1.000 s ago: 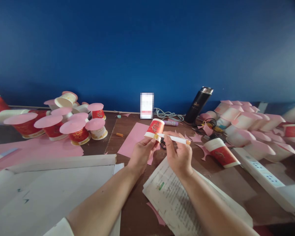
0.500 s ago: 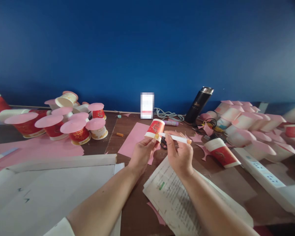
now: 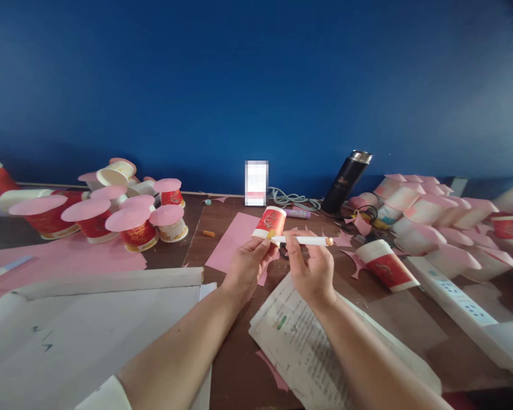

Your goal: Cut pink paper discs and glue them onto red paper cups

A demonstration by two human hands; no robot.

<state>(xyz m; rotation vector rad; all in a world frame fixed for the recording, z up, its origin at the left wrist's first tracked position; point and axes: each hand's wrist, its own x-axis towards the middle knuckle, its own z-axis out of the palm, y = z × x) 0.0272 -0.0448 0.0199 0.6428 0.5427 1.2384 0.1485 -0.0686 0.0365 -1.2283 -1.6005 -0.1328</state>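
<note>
My left hand is closed around the lower end of a red and white paper cup, which is tilted above the table. Between the fingers of my right hand is a white marker with an orange end, lying almost level. Its left tip meets the lower part of the cup near my left thumb; the exact contact is too small to make out. A pink paper sheet lies beneath the cup, and an orange marker cap rests left of that sheet.
Cups topped with pink paper discs stand at the left, and more pink-topped cups crowd the right. A black flask, a stack of red cups, a power strip and printed papers lie around my hands.
The marker has swung to a more level angle, its tip shifting slightly left and down along the cup. My left hand and the cup have barely moved.
</note>
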